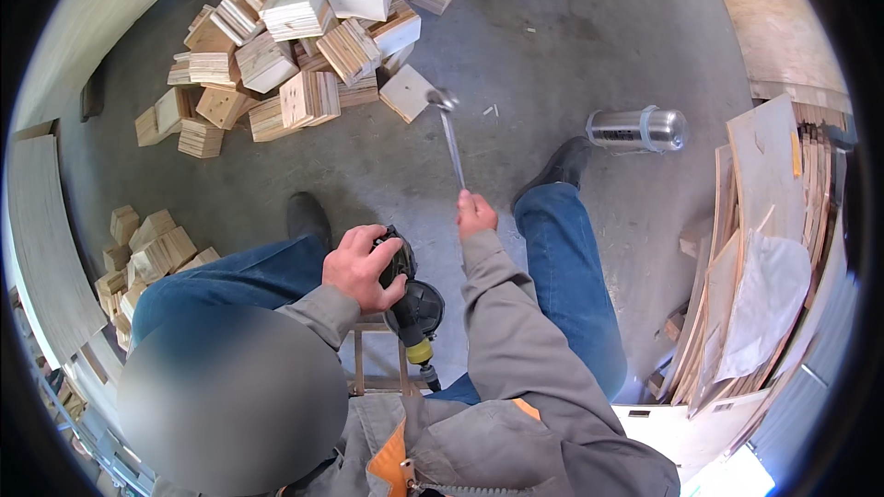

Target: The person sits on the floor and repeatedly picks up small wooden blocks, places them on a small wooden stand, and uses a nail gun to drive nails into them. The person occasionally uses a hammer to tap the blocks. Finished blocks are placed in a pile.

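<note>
My left hand [364,267] is closed over the front end of a black nail gun [416,311], which has a round magazine and a yellow-green band near its hose fitting. It lies between my knees, above a small wooden frame [403,370]. My right hand [475,214] is wrapped around the lower end of a hammer [451,143] with a slim metal shaft. Its shiny head points away from me, slightly blurred, close to a square plywood block [409,94] on the floor.
A large heap of plywood blocks [295,9] lies at the far left, with a smaller pile [152,253] by my left knee. A steel flask [637,130] rests on its side beyond my right foot. Plywood sheets [769,184] lean at the right.
</note>
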Demonstrator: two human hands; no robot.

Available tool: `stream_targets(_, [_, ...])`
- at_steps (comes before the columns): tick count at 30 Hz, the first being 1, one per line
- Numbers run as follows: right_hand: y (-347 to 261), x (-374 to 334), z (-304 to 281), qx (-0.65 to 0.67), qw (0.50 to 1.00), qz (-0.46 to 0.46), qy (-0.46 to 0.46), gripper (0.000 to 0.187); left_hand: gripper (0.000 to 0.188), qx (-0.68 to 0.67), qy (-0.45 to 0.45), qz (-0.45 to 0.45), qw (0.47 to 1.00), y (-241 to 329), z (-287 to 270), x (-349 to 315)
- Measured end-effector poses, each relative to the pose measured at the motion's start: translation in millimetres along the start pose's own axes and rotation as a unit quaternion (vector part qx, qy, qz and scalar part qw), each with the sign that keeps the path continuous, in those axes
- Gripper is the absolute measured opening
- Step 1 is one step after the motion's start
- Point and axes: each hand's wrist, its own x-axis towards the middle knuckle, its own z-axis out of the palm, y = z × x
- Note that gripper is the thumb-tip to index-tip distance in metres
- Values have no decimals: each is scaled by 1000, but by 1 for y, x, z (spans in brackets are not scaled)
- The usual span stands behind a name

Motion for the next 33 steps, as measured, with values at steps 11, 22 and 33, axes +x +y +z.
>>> stream_targets(11, [107,0,-46,-125,963,226,79,41,53,2,2,-1,1000,-5,2,-5])
stream_targets(22, [61,-15,-50,-391,903,147,103,48,52,-6,0,7,1000,-1,1,-6])
stream_targets(33, [-55,-99,-6,-181,936,-29,-302,52,51,11,-18,14,1000,10,7,0])
